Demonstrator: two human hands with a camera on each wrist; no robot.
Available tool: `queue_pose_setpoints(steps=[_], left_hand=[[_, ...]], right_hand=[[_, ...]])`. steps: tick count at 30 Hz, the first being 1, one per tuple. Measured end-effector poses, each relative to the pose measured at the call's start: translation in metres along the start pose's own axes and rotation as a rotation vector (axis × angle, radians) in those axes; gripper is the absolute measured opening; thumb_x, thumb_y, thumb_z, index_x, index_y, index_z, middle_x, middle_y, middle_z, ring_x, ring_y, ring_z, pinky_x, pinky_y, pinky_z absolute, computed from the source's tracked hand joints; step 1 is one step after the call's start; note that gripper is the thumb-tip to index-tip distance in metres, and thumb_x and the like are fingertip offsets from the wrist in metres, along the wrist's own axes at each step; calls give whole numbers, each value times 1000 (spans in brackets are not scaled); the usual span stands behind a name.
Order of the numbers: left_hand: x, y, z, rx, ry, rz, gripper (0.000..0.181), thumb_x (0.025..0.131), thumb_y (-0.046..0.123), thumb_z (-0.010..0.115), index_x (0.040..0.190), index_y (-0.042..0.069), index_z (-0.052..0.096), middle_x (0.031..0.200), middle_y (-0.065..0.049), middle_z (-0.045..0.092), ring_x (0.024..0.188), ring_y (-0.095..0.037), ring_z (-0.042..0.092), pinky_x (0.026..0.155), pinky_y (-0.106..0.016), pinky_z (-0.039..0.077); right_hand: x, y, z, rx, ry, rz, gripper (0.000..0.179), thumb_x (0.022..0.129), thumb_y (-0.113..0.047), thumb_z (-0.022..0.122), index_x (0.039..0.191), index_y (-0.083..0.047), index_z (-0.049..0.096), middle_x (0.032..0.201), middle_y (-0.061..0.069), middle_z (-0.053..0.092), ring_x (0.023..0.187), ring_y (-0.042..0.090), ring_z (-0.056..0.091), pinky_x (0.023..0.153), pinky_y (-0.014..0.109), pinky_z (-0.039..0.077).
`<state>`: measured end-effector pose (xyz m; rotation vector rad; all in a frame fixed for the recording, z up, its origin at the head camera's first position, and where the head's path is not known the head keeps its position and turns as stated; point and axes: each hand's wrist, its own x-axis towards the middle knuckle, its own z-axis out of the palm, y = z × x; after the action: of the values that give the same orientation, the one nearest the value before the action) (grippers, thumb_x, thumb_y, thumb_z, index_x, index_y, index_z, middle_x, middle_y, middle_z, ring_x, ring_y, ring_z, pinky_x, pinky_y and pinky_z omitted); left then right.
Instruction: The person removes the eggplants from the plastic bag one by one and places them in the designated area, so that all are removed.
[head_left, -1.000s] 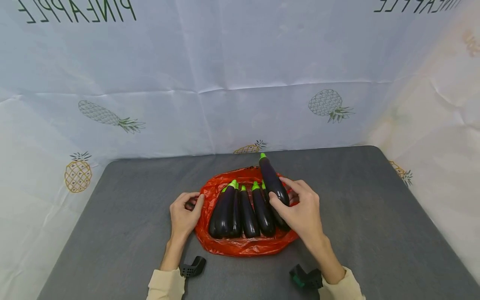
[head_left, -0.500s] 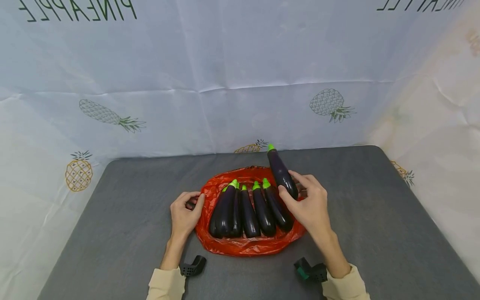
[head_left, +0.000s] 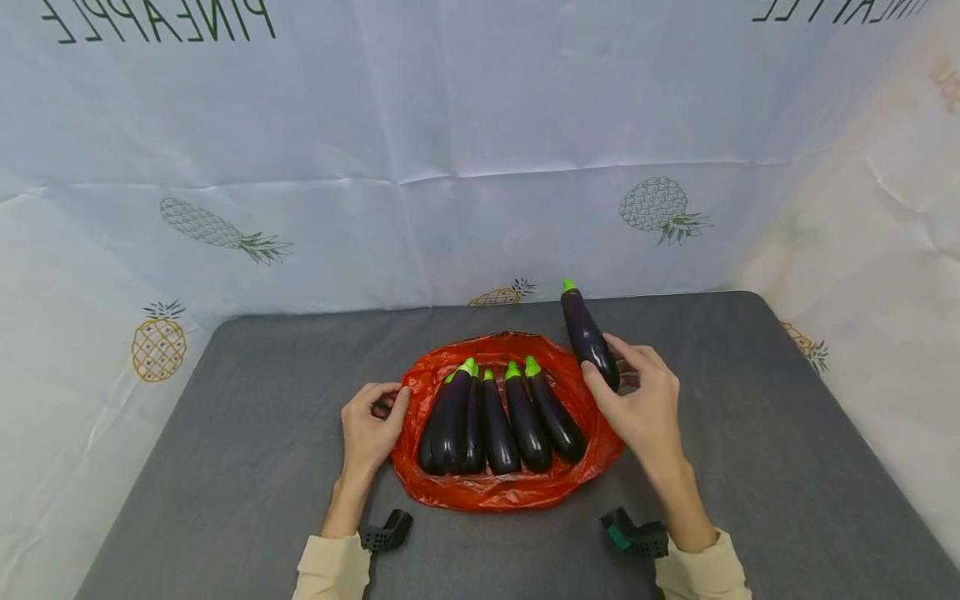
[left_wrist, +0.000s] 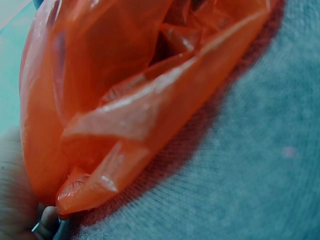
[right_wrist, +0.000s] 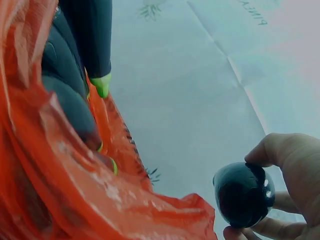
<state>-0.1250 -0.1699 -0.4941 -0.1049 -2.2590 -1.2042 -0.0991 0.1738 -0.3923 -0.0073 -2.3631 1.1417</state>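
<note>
A red plastic bag lies spread open mid-table, with several dark purple eggplants side by side in it, green stem ends pointing away. My right hand holds one more eggplant by its thick lower end, between thumb and fingers, over the bag's right rim. In the right wrist view that eggplant shows end-on beside the bag's edge. At the bag's left rim my left hand pinches the plastic between thumb and fingers. The left wrist view shows the folded red plastic meeting the fingertips low on the left.
Under everything is a grey table with rounded far corners. A white cloth printed with pineapples hangs behind it and along the sides. Black wrist mounts sit on both forearms.
My right hand has carried its eggplant rightward and slightly away, from above the other eggplants to the bag's right rim, uncovering the rightmost one in the bag. My left hand stays in place.
</note>
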Motion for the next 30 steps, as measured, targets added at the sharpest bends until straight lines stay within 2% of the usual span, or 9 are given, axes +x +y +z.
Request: queue_pose_setpoints(steps=[4,9,18,24,30], left_hand=[[1,0,0,-3,5,10,2,86,8,80,88,7,79,74,-7,70,65,-10,59,60,-12,44],[1,-1,0,-3,15,33,7,86,3,78,85,10,79,73,-7,70,64,-7,58,60,-13,44],[1,1,0,-2,11,32,2,87,5,78,86,5,78,73,-8,70,64,-7,58,59,-13,45],[1,1,0,-1,9,31,5,86,2,78,86,7,79,74,-8,70,64,-7,59,59,-13,44],[1,2,-1,-3,-2,28,4,89,9,78,87,5,78,74,-8,71,64,-9,59,60,-12,44]], right_hand=[[3,4,-3,-6,14,10,42,84,-16,80,124,-3,73,102,16,70,80,17,61,72,6,47],[7,10,-6,-21,25,34,41,86,-17,79,124,-2,73,101,18,69,80,19,61,72,2,43],[8,20,-11,-36,-6,78,43,89,-18,77,128,-2,71,105,23,68,85,34,66,73,-3,37],[9,30,-11,-61,-28,99,43,89,-19,77,128,-2,70,105,23,69,87,34,66,73,4,40],[10,39,-10,-87,-39,112,44,89,-19,76,128,0,70,105,25,68,86,36,67,72,9,43]])
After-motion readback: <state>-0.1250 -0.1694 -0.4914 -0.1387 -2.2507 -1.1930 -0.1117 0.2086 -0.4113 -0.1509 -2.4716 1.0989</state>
